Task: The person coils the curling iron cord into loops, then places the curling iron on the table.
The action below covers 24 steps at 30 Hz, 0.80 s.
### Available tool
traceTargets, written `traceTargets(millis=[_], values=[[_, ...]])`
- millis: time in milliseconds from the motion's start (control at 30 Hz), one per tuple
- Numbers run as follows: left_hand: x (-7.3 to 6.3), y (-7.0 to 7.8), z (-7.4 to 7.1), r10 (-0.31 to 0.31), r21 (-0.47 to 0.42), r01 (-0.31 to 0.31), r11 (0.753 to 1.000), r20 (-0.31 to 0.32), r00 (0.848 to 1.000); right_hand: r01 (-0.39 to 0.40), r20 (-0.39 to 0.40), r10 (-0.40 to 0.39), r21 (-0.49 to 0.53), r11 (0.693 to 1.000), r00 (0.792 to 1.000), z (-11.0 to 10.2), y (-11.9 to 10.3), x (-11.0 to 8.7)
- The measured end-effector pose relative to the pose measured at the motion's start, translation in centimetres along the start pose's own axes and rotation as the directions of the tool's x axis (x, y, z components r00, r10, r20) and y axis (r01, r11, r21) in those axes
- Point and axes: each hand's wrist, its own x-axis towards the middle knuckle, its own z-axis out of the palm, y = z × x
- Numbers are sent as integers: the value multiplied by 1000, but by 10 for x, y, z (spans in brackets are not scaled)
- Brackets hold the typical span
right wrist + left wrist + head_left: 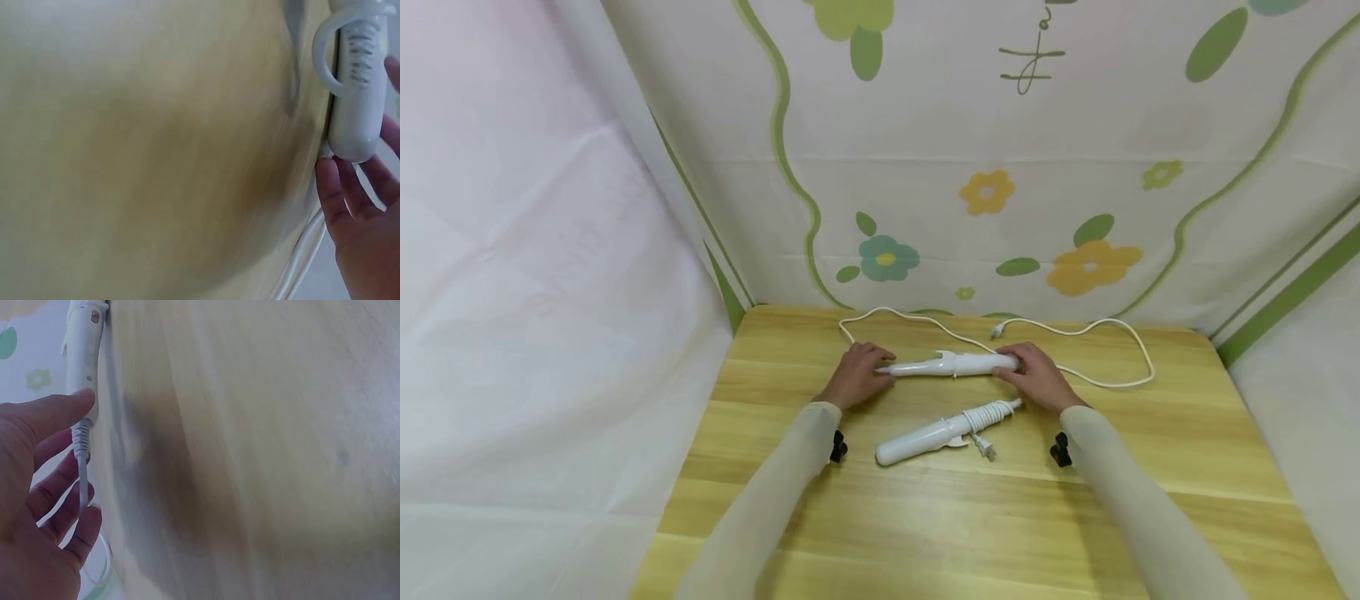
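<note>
A white wand-shaped appliance, which looks like a curling iron (977, 364), lies crosswise on the wooden table between both hands. My left hand (859, 375) pinches its narrow cord end, the thumb (59, 412) on the handle and the cord running past the fingers. Around the thick rounded end curls my right hand (1036, 377); in the right wrist view its fingers (337, 194) are at the tip, below a vented section. Closer to the person lies a second white curling iron (917, 442), apart from the hands, its cord (988, 416) wound around one end.
The held iron's loose white cord (1138, 340) trails along the back of the table (970, 533), ending in a plug (997, 331). The second iron's plug (985, 448) sticks out beside it. A flower-patterned cloth (925, 183) hangs behind the table, with pale cloth at both sides.
</note>
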Motion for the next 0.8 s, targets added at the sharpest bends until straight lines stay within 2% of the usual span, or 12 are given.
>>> traceTargets(millis=[233, 400, 600, 700, 800], values=[[-2, -8, 1, 8, -53, -7, 999, 18, 1000, 86, 86, -77, -103, 991, 993, 7, 2, 12], [-3, -14, 1, 5, -24, -5, 1000, 17, 1000, 115, 88, -108, -81, 990, 990, 7, 0, 10], [-8, -14, 1, 18, -42, -17, 999, 20, 1000, 20, 128, -27, 60, 998, 991, -3, -8, -4], [-8, -13, 0, 34, -33, -34, 999, 15, 999, -27, 137, 8, 133, 991, 991, -11, -13, -11], [-8, -13, -1, 75, -17, -75, 997, 8, 997, -64, 121, 41, 194, 979, 992, -20, -18, -20]])
